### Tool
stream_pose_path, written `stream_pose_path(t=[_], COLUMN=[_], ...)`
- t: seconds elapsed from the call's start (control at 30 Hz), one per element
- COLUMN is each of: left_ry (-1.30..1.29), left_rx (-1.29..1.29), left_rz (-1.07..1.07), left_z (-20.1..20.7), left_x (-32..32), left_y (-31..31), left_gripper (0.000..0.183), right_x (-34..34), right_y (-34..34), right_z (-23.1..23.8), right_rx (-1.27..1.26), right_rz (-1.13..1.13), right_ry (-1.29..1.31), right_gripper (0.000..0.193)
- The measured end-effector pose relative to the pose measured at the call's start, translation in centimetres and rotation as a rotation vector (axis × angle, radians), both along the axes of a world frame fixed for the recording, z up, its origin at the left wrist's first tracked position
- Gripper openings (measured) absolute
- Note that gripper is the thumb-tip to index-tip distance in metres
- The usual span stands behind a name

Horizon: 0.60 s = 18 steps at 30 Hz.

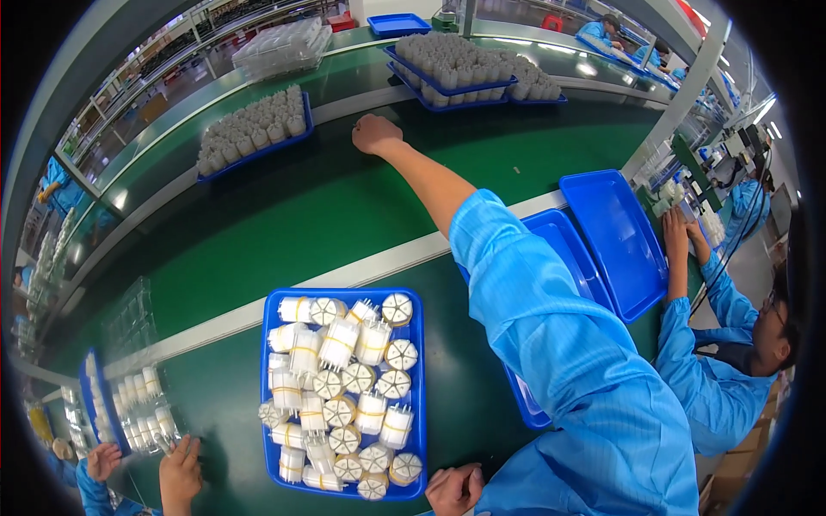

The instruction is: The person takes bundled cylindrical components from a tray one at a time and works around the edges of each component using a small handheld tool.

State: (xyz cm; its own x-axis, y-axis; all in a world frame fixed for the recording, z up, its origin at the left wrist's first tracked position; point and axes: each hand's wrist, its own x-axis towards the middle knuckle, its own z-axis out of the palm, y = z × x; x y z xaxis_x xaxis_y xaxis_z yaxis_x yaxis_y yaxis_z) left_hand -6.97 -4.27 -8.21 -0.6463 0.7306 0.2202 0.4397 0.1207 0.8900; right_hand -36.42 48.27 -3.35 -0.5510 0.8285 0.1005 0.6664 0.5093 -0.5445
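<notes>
My right hand (376,135) reaches far over the green belt (284,224), its fingers curled into a fist; the palm side is hidden. It hovers between two groups of trays on the far side. My left hand (454,490) is low in view, beside the lower right corner of a blue tray (418,344). Its fingers are curled too, and whatever they may hold does not show. In that tray lie several white bundles (340,342) wrapped with yellowish bands, some upright with round segmented ends, others on their sides with thin pins sticking out.
Across the belt stand a filled tray (310,129) and stacked filled trays (447,90). Flat blue trays (615,241) lie to the right under my arm. A co-worker (723,370) sits at right; another person's hands (179,469) handle a clear blister pack (146,413) at lower left.
</notes>
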Motion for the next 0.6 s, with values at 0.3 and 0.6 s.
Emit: stream_pose_path(t=[0.3,0.6], left_ry=[0.103,0.034], left_rx=[0.538,0.531], left_rz=[-0.018,0.038], left_z=[-7.7,-6.7], left_x=[-0.9,0.8], left_y=[1.5,2.8], left_gripper=[0.007,0.005], right_x=[4.7,11.6], right_y=[8.1,15.5], right_z=[-0.3,-1.4], right_rx=[-0.101,-0.019], right_rz=[-0.235,-0.658], right_ry=[0.455,0.728], right_gripper=[0.037,0.058])
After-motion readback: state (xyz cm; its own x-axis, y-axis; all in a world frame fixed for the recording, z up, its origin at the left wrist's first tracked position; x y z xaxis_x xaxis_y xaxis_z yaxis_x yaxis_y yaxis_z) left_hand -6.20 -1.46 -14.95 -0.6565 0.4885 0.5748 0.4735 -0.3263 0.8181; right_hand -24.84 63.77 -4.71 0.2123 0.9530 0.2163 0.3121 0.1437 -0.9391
